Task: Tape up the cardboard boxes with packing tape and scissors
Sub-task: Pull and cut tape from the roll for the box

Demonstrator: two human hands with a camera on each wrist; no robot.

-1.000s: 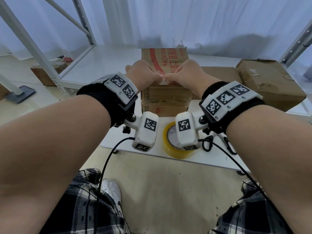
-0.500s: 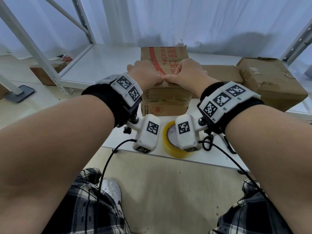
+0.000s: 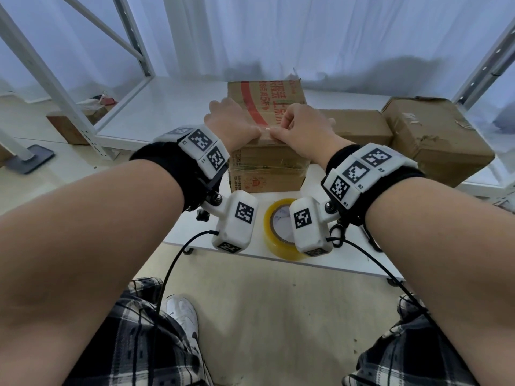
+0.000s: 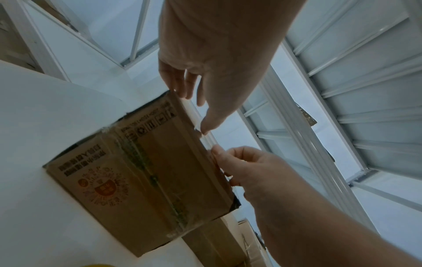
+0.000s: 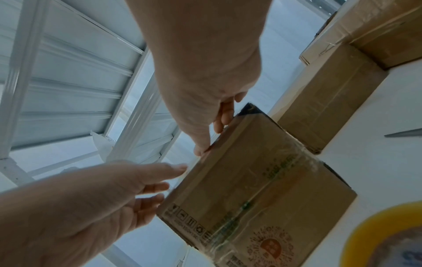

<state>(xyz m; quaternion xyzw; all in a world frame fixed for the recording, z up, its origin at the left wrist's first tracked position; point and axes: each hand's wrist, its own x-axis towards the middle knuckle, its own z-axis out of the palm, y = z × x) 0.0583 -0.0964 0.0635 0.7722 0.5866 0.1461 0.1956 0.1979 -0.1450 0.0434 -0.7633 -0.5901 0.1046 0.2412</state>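
Note:
A cardboard box [image 3: 267,162] [image 4: 141,180] [image 5: 262,180] with a red stripe on top stands on a low white table [image 3: 348,263]. Both hands work at its near top edge. My left hand [image 3: 231,121] [image 4: 200,108] [image 5: 160,182] lies on top with straight fingers, its thumb tip touching a clear tape strip [image 4: 206,140] along the edge. My right hand [image 3: 303,126] [image 4: 228,162] [image 5: 210,137] has curled fingers over the top and pinches the tape against the edge with its thumb. A yellow tape roll [image 3: 278,232] [image 5: 388,234] lies in front of the box. Scissors [image 3: 372,240] [image 5: 404,133] show only in part.
Two more cardboard boxes [image 3: 359,129] [image 3: 434,135] stand to the right of the taped one. White shelf uprights [image 3: 55,87] rise at the left, and another box [image 3: 75,126] sits low behind them. My legs and a white shoe [image 3: 184,316] are below the table's front edge.
My left hand has drawn away from the right one, sliding left along the box's edge, and its fingers have straightened. The right hand stays at the tape.

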